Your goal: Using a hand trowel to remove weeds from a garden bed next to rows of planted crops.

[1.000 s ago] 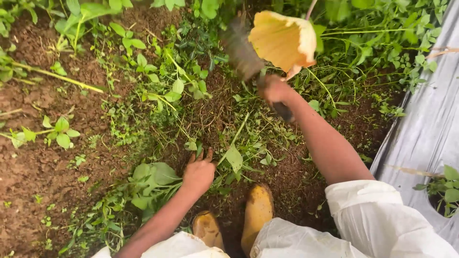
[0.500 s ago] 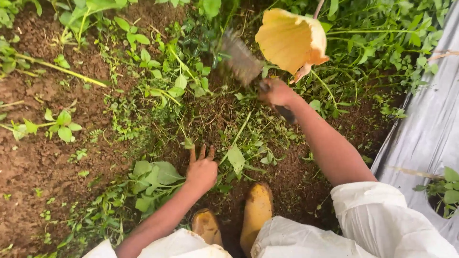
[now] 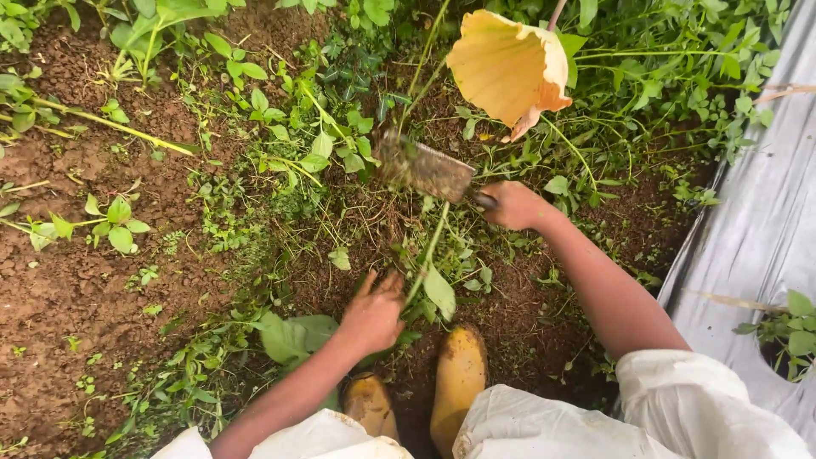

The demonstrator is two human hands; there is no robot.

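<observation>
hand hoe: flat blade caked with soil, over the weeds in the middle of the bed, handle running right into my grip.
right hand: fingers wrapped fully round the handle, fist shut.
left hand: fingers spread, pressed down on the weeds just ahead of my boots; whether any stem is pinched i cannot tell.
weeds: low green tangle, thick about the blade.
big green leaf: touching the left wrist.
yellowed leaf: large, curled, hanging beyond the hoe near the bed's far edge.
yellow boots: muddy, at the near edge.
grey plastic sheet: along the right edge.
risk, my judgement: the left fingers lie near the blade's path; a slipped pull on wet soil could nick them or the sheet.
</observation>
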